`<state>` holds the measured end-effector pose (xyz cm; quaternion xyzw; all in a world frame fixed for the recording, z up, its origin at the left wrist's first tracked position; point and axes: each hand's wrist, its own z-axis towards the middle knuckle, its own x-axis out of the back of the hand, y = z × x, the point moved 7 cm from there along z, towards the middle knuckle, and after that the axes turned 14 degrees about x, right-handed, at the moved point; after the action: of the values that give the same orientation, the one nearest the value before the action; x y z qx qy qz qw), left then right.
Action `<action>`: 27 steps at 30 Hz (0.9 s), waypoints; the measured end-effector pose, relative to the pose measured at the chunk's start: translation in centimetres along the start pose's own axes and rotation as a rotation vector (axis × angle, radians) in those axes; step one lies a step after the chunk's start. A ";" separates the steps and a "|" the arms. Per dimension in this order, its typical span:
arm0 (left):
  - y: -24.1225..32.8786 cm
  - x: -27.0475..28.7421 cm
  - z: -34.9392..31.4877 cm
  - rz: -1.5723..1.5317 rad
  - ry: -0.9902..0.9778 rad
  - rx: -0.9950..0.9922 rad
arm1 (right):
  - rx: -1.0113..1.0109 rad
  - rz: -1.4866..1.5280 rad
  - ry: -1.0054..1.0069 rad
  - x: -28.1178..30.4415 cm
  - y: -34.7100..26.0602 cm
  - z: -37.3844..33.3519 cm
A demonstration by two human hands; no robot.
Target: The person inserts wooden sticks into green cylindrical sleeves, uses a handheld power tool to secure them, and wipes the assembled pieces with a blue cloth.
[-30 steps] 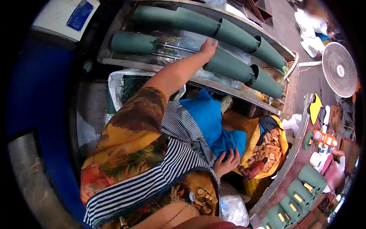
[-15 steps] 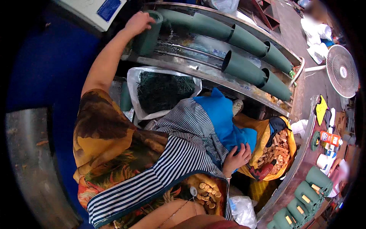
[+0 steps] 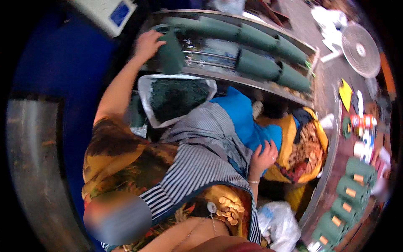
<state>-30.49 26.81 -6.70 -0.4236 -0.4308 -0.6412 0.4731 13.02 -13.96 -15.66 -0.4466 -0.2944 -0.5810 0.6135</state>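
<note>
My left hand point(image 3: 148, 44) reaches to the far left and grips the upper end of a dark green tube point(image 3: 171, 54), its fingers at the rim. The tube stands tilted at the left end of a metal trough point(image 3: 210, 69). Farther along the trough, more green tubes point(image 3: 258, 38) lie end to end in two rows, some with open ends showing. My right hand point(image 3: 264, 155) rests by the blue cloth point(image 3: 237, 115) over my lap, fingers apart and holding nothing.
Before the trough sits a white bag point(image 3: 147, 101) of dark green scraps. A yellow bag point(image 3: 321, 168) of small tan pieces stands right of my knees. Several green rolls point(image 3: 352, 189) with orange labels line the right-hand table. A fan point(image 3: 361, 50) stands at the far right.
The whole view has shifted. My left hand has brought the green tube toward me and to the right along the trough, and it leans differently. My right hand stays by the blue cloth.
</note>
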 end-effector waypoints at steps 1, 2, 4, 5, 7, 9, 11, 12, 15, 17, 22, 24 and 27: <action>0.4 0.6 0.1 -0.064 -0.036 -0.008 | -0.033 0.019 0.031 0.3 0.4 0.0; 0.7 1.4 0.6 -0.074 -0.021 -0.017 | -0.026 0.014 0.011 0.2 0.3 0.2; -0.6 4.4 1.0 -0.164 0.142 0.075 | -0.045 0.018 0.040 0.7 0.2 0.2; -0.9 4.9 1.4 -0.167 0.167 0.076 | -0.028 0.011 0.032 0.8 -0.1 0.2; -1.2 5.0 0.8 -0.070 0.205 0.017 | -0.071 0.012 0.050 1.4 -0.1 -0.2; -1.0 0.7 0.1 0.096 -0.182 -0.056 | -0.081 0.034 0.040 1.8 0.5 -0.2; -0.9 0.3 0.3 0.113 -0.070 -0.033 | -0.091 0.097 0.089 1.8 2.3 0.7; -0.5 0.0 0.4 0.080 -0.080 -0.047 | -0.100 0.133 0.143 2.0 4.1 1.7; 1.2 0.9 0.3 0.024 -0.072 -0.056 | -0.182 0.105 0.270 1.6 12.2 4.5; 2.3 3.4 -0.3 0.153 0.041 -0.088 | -0.306 0.143 0.121 -1.6 18.5 6.9; 5.3 4.0 0.8 0.041 0.044 -0.215 | -0.373 0.075 -0.260 -9.3 29.2 7.9; 4.3 1.1 4.2 -0.035 -0.116 -0.018 | -0.365 -0.148 -0.152 -10.2 31.4 7.9; 3.0 -1.1 7.7 0.040 -0.255 0.143 | -0.403 0.276 0.128 -9.2 33.4 8.1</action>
<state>-26.27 33.92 -5.20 -0.4753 -0.5235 -0.5404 0.4560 45.50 -5.06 -27.20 -0.5582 -0.0691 -0.5657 0.6030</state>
